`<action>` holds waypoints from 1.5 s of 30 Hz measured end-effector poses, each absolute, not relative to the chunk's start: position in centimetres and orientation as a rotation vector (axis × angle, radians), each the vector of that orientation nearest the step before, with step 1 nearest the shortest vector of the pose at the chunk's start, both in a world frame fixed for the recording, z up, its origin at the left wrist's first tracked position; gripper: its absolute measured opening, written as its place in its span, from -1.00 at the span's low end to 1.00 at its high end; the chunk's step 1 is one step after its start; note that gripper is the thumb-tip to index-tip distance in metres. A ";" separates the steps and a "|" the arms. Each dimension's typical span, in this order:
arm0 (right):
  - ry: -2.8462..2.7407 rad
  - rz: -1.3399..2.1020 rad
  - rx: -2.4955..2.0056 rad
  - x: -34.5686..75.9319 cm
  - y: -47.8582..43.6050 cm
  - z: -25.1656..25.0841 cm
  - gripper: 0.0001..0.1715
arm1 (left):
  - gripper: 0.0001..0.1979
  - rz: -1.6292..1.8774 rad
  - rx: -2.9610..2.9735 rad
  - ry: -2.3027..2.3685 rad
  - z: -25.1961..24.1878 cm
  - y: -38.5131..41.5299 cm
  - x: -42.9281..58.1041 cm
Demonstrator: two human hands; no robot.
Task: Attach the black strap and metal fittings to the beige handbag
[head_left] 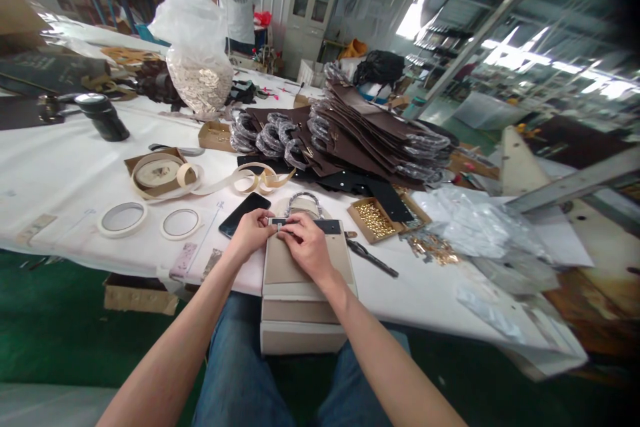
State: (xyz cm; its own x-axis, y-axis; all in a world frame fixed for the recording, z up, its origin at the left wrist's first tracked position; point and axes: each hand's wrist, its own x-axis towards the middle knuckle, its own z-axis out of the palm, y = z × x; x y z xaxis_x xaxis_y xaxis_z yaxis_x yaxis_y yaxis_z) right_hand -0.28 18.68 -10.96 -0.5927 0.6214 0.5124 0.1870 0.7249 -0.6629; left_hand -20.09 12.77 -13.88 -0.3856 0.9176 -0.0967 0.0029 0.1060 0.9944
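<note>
A beige bag panel (pixel 305 271) lies at the table's front edge and hangs down over my lap. Across its top runs a black strip (pixel 331 227), and a looped handle wrapped in clear film (pixel 313 200) sticks out behind. My left hand (pixel 253 235) is closed, pinching the panel's top left corner. With fingers pinched together, my right hand (pixel 307 245) bends over the strip; whatever is between its fingertips is too small to make out. A small silvery plate (pixel 280 226) shows on the strip between both hands' fingertips.
A phone (pixel 244 215) lies left of the panel, a dark slim tool (pixel 373 259) right. Tape rolls (pixel 123 219) sit further left. Beyond are a box of gold rivets (pixel 373 220), stacked brown panels (pixel 365 127) and a plastic bag of small parts (pixel 200 83). A person (pixel 240 0) stands behind.
</note>
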 end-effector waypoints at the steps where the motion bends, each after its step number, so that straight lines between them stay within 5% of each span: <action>1: -2.161 0.714 -0.607 -0.3 18.7 -11.0 -0.90 | -0.53 1.400 0.930 1.556 -13.8 12.8 -20.0; 14: -2.314 0.575 -0.617 -0.5 18.1 -11.1 -0.81 | -0.54 1.394 0.924 1.532 -13.4 12.7 -20.1; 25: -2.307 0.591 -0.575 -0.1 18.5 -10.9 -0.71 | -0.30 1.274 0.907 1.480 -12.2 12.7 -20.3; 32: -2.138 0.747 -0.551 0.8 18.8 -9.3 -0.74 | -0.40 1.256 0.895 1.570 -11.9 13.6 -19.9; 45: -1.837 0.236 -1.153 22.7 19.9 -6.3 -0.70 | -0.44 1.040 0.812 1.708 -9.2 14.5 -19.1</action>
